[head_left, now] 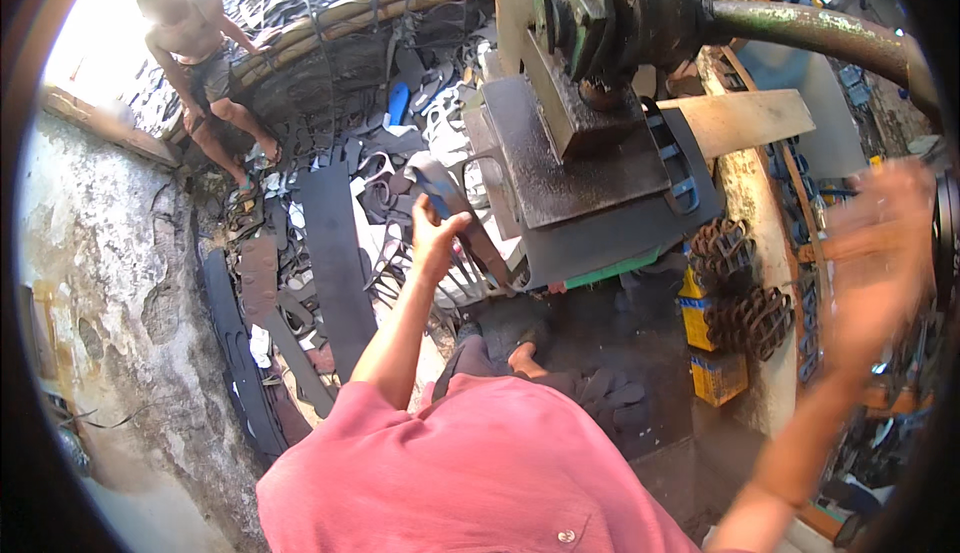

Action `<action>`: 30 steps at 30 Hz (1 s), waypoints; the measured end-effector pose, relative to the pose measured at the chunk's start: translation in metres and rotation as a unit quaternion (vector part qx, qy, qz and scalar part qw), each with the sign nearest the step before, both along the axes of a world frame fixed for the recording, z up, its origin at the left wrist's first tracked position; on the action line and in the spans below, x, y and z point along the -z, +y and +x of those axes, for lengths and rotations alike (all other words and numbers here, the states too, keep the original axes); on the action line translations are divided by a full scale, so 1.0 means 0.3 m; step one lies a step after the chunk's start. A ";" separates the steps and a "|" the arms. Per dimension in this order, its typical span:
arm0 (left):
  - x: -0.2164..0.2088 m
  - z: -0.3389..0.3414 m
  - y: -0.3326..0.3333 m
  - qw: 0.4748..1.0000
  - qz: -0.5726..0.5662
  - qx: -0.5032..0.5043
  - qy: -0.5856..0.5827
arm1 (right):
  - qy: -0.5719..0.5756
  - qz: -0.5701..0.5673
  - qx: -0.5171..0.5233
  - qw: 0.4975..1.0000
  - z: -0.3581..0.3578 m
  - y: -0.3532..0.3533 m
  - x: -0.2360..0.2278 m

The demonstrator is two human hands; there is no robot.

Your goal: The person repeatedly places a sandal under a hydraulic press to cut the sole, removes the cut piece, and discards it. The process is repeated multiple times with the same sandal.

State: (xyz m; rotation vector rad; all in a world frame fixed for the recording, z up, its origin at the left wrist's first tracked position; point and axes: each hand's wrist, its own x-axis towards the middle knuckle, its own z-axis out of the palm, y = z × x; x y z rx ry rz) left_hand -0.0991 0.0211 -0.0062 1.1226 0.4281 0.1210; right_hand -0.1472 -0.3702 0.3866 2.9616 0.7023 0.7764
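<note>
My left hand (437, 243) grips a long, narrow, sole-shaped cutting die (472, 225), its fingers and thumb bent round the near side. The die stands tilted beside the press bed, left of a dark rubber sheet (590, 248). Above that sheet is the square dark plate (590, 178) of a heavy press (615, 33). My right hand (880, 228) is raised at the far right, below the press's pipe-like lever (810, 28) and apart from it. Motion smears its fingers, so what they do or hold is hidden.
A long dark rubber strip (335, 253) and scattered sole offcuts (420, 103) lie to the left. Linked dark metal rings (750, 323) stand by yellow boxes (718, 378) on the right. Another person (205, 53) sits at the far left. A stained wall (130, 283) bounds the left.
</note>
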 end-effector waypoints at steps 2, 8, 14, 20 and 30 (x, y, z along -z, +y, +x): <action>-0.153 -0.117 0.042 0.990 0.136 -0.002 -0.027 | 0.311 0.231 -0.086 0.918 -0.014 0.172 0.473; -0.313 -0.132 -0.470 0.974 0.224 0.030 -0.020 | 0.228 0.335 0.114 0.907 -0.253 0.431 0.996; -0.033 -0.271 -0.443 0.857 0.497 0.112 -0.079 | 0.105 0.335 0.226 0.909 0.062 -0.075 1.099; 0.125 -0.303 -0.443 0.806 0.568 0.159 0.043 | 0.263 0.400 0.188 0.857 0.670 -0.648 1.262; 0.073 -0.242 -0.541 0.831 0.549 0.063 0.059 | 0.274 0.324 0.119 0.898 0.884 -0.598 1.385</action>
